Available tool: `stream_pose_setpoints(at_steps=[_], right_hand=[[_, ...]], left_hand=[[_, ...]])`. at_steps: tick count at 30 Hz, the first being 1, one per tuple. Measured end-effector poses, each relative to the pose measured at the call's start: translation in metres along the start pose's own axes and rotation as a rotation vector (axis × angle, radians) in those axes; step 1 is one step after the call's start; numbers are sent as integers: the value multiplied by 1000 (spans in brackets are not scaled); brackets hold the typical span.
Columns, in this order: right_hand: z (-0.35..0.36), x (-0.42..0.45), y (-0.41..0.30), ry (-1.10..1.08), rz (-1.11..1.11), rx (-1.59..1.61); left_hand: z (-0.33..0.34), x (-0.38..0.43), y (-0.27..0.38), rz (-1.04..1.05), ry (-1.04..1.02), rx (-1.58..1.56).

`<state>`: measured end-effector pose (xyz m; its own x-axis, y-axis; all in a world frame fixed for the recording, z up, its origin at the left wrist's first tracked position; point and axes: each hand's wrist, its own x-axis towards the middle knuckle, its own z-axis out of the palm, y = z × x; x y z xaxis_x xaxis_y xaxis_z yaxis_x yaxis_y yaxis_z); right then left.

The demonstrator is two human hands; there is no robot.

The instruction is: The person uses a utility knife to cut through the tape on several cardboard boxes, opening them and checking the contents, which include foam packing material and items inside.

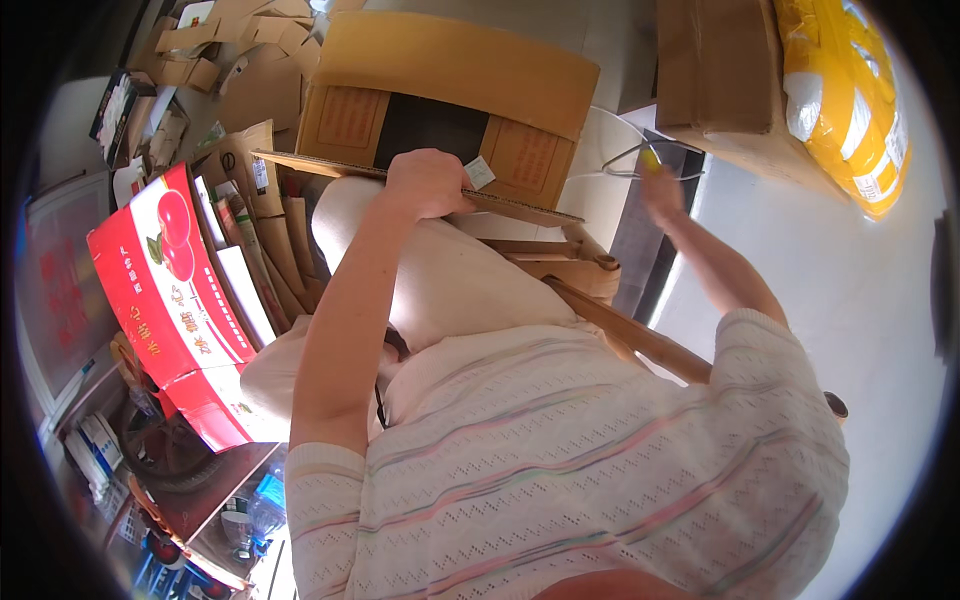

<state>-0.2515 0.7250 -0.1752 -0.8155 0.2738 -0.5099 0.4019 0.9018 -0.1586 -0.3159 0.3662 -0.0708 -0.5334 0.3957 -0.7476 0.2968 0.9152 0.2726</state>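
Observation:
An open corrugated cardboard box (457, 64) stands before my knees, with red-printed inner flaps (525, 154) and a dark gap (431, 127) between them. My left hand (429, 180) grips the near flap (525, 207) of this box at its edge, thumb on one side and fingers on the other. Beside those fingers is a small white label (479, 173). To the right of the box, my right hand (661, 193) is closed around a looped pale strap (622, 161) and a small yellow item (649, 159). Blur hides what the yellow item is.
A red fruit carton (165, 262) full of flattened cardboard stands at my left. Loose cardboard (262, 82) is piled behind it. On the right are a large brown box (716, 67) and a yellow plastic-wrapped parcel (847, 105). A wooden chair rail (637, 330) runs beside my thigh.

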Motion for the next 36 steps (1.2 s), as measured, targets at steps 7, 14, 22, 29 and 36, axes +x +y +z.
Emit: stream_pose_setpoints(at_steps=[7,14,22,29,36], right_hand=[[-1,-22,-64,1,-146,-45],[6,23,-192,239,-746,-223],[-6,45,-219,285,-850,-444],[-101,73,-234,36,-598,-439],[-114,85,-229,167,-748,-250]], left_hand=[[3,6,-4,22,61,39],[5,2,-6,-1,80,17],[5,2,-5,41,77,15],[7,1,-5,77,153,37],[29,2,-8,119,357,69]])
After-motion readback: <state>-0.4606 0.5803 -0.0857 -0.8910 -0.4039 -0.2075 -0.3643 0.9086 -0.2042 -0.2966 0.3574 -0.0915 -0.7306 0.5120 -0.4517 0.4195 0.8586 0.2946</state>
